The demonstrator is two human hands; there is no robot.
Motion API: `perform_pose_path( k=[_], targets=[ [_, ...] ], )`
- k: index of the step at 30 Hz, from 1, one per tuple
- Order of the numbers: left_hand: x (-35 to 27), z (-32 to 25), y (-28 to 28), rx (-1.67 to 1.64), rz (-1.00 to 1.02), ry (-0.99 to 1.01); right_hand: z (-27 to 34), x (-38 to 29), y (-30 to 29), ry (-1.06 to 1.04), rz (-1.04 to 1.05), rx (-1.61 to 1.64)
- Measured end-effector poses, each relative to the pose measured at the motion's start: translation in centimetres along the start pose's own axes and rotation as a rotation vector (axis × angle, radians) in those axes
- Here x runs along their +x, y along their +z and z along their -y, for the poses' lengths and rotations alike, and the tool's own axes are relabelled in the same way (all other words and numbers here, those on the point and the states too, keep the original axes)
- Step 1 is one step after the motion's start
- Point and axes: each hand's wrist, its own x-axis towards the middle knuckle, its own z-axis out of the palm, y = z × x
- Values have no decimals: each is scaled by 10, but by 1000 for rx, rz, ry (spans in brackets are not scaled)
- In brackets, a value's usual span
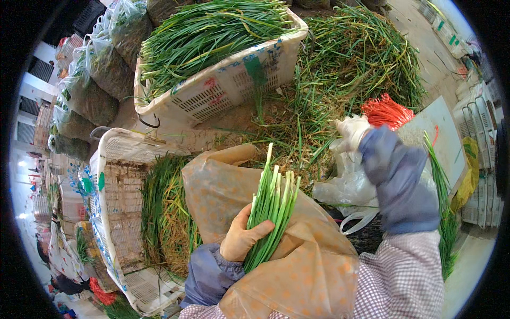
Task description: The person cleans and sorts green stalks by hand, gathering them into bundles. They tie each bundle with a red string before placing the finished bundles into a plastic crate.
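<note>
My left hand (246, 235), in a pale glove, is closed around a small bunch of garlic chives (275, 207), its pale stem ends pointing up, over the plastic apron (303, 255) on my lap. My right hand (352, 129), in a whitish glove and blurred, is stretched out to the right, beside a bundle of red plastic ties (386, 113); whether its fingers hold anything cannot be seen clearly. Below that hand lies a clear plastic bag (350, 187). More green chives (442, 199) lie at the edge of a pale board (434, 135).
A white crate (223, 89) full of chives stands ahead; a second crate (105, 199) with chives stands at left. A heap of loose leaves (358, 56) covers the floor ahead right. Filled plastic bags (91, 91) line the upper left. Stacked crates (478, 135) stand at right.
</note>
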Motion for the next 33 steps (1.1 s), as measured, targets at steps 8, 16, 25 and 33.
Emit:
perform_pose_path(
  k=[8, 16, 25, 33],
  targets=[
    [8, 15, -1, 489, -161, 158, 109, -48, 2, -553, -229, 1642],
    [8, 1, -14, -288, 218, -47, 101, -65, -7, -621, -209, 1647],
    [8, 5, -2, 47, -9, 66, 99, -34, 29, -457, -1142, 983],
    [9, 7, 1, 147, -105, 98, 69, -48, -6, -627, -1130, 800]
  ],
)
